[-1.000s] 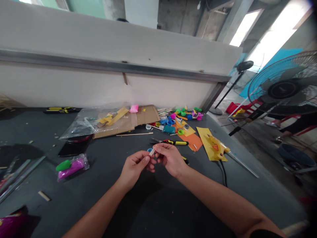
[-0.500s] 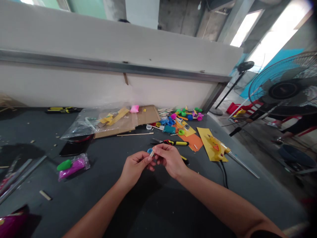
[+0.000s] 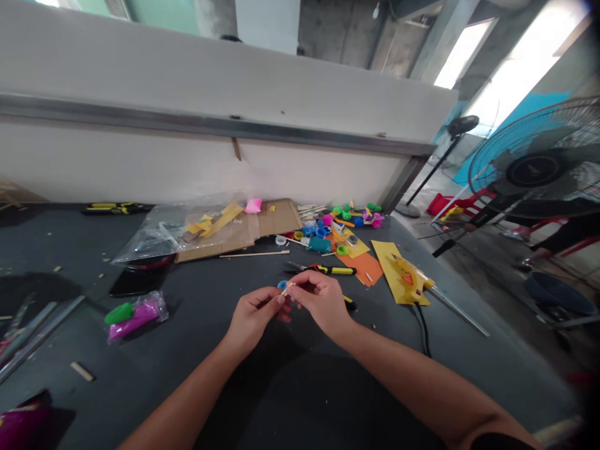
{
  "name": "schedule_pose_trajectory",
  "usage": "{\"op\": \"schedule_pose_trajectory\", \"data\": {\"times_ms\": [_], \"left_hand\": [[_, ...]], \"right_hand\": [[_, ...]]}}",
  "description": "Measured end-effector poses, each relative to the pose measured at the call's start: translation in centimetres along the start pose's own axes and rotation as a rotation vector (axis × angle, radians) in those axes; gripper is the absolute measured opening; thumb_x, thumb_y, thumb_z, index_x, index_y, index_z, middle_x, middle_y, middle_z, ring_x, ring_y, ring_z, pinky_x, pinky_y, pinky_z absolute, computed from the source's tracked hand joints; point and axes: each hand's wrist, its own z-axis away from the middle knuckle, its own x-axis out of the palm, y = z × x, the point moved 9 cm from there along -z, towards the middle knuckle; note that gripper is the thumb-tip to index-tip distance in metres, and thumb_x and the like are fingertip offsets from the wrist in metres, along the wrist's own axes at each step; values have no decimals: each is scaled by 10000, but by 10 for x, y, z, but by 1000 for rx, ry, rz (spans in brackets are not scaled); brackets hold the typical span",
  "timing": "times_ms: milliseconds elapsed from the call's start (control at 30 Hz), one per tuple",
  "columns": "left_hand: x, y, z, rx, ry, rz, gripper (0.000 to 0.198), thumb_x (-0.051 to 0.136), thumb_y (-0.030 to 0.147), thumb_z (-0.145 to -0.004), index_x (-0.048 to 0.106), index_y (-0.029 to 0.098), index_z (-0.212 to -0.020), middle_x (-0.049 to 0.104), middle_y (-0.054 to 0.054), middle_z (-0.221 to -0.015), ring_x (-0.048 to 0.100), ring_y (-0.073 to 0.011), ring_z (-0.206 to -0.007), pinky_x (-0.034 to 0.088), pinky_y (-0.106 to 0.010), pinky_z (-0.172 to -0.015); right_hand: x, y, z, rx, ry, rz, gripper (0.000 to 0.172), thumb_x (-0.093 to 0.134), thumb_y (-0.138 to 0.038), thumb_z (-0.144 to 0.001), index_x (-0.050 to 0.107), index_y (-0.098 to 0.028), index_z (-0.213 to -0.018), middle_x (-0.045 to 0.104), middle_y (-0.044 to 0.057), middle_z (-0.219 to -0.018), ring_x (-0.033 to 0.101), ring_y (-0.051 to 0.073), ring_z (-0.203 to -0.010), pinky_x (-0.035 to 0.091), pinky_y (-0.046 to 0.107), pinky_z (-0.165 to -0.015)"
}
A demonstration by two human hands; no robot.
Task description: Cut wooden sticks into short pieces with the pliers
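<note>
My left hand (image 3: 253, 315) and my right hand (image 3: 319, 299) meet above the dark table (image 3: 290, 387), fingertips pinched together. Between them they hold a small pale stick (image 3: 287, 289), short and thin, tilted up to the right. A small blue ring (image 3: 282, 285) lies on the table just behind the fingertips. Both hands are closed in a pinch on the stick.
Scissors with yellow-black handles (image 3: 328, 269) lie behind my hands. A yellow glue gun (image 3: 407, 277) rests on yellow card at the right. Coloured caps and pieces (image 3: 340, 222), cardboard (image 3: 262, 225), a plastic bag (image 3: 159, 234), a clay packet (image 3: 134, 312) and a fan (image 3: 539, 169) surround me.
My hands stay almost in place. The fingers shift slightly on the small stick, which now tilts a little more to the upper right.
</note>
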Motion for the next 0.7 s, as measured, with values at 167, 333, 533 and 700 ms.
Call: {"op": "schedule_pose_trajectory", "data": {"times_ms": [167,333,533,700], "left_hand": [[0,-1,-1,-23,-32,-53,199,620,332,-736,646,138,-703,626,-20,-627,580,-118,-552,500,-249,-567],[0,-5,-4,-4,-46,-60,219,607,347,-736,640,156,-838,637,-30,-758,594,-139,-670,507,-265,-616],[-2,3,-4,86,0,-359,177,550,317,-760,665,184,-786,632,-1,-670,571,-137,-620,449,-240,-619],[1,11,2,184,-7,-600,239,474,271,-793,652,204,-646,610,12,-586,549,-134,-573,380,-211,-551]], "right_hand": [[-2,3,-5,-5,-9,38,116,650,-298,-704,644,-193,-751,591,-13,-612,519,108,-516,425,220,-452],[-4,17,-7,43,-23,99,123,634,-311,-713,638,-188,-711,594,-3,-583,539,133,-531,427,236,-455],[-4,19,-4,-12,11,256,100,623,-299,-716,642,-202,-702,614,-1,-624,543,140,-568,428,252,-525],[1,14,0,-102,31,375,115,612,-307,-728,636,-207,-677,627,5,-649,556,153,-613,428,263,-587]]}}
